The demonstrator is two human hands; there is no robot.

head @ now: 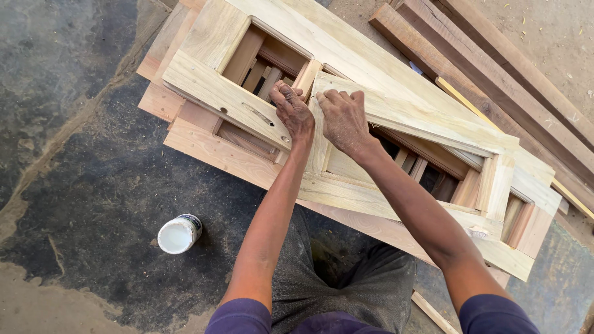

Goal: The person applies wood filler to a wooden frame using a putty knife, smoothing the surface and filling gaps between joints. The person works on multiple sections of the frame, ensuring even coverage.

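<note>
- Frames of pale wood, stacked several deep on the floor (pixel 80 185), fill the upper middle of the view; the top frame (pixel 346 68) lies slanting from 11 o'clock down to 4 o'clock.
- Left hand (pixel 292 111) lies palm down on the near rail (pixel 226 99) of the top frame, fingers (pixel 281 93) curled over its inner edge at the opening; holding on by pressure, not closed round anything loose.
- Right hand (pixel 343 119) just beside it, at 3 o'clock of the left, nearly touching. Its fingers (pixel 334 96) lie narrow and bent on a thinner angled rail (pixel 408 114) set across the frame; pressing it down, by the look of it.
- Progress, as a judgement: main frame looks assembled, corners closed. The angled rail sits askew over the opening, not yet flush in place. Seating it appears to be what is left.
- Small round tub (pixel 179 233) stands open on the floor at 8 o'clock of the hands, well apart from the stack. Inside shows white, smooth, filled near the rim; glue or paint, cannot tell which. No lid seen.
- Dark, longer planks (pixel 495 74) lie at 2 o'clock, beside the stack, untouched.
- Person's knees and grey trousers (pixel 346 284) at 6 o'clock, close against the stack.
</note>
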